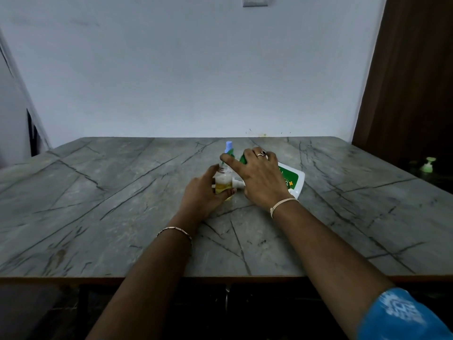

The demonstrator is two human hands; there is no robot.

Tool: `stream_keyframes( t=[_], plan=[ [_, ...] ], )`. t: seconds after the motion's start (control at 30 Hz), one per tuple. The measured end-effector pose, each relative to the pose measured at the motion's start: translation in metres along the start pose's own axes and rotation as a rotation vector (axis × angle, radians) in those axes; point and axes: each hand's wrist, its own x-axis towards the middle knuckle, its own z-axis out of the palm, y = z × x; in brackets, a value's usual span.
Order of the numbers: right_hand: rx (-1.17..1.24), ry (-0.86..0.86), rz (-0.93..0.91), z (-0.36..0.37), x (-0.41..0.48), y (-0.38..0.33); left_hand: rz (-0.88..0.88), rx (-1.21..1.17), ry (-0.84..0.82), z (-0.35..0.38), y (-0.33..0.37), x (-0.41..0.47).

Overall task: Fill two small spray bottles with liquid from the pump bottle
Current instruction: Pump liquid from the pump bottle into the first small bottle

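My left hand [204, 190] grips a small clear spray bottle [222, 180] that stands on the grey table [122, 204]; yellowish liquid fills its lower part and its neck is uncapped. My right hand [257, 175] lies over a white pump bottle with a green label [293, 179], which is tipped toward the small bottle. The forefinger reaches out over the small bottle's neck, and a white nozzle [237, 184] shows under the palm beside the small bottle. Behind them stands a second small bottle with a pale blue cap [229, 146], partly hidden.
The table runs back to a pale wall. A dark wooden door [404, 82] stands at the right, with a green pump top [428, 165] on a dark surface below it. The table's front edge is near my body.
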Motion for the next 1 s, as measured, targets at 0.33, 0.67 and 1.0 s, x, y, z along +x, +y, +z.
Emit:
stream_keyframes(
  t=[0.33, 0.67, 1.0],
  plan=[
    [0.024, -0.039, 0.031, -0.0018, 0.0033, -0.003, -0.003, 0.001, -0.006, -0.0001, 0.0006, -0.0003],
    [0.001, -0.007, 0.032, -0.0003, 0.0012, -0.0021, -0.017, -0.048, -0.011, -0.001, 0.0032, -0.0016],
    [-0.002, -0.027, 0.014, -0.004, -0.0029, -0.0017, -0.005, -0.035, -0.007, -0.0001, -0.0006, -0.0011]
  ],
)
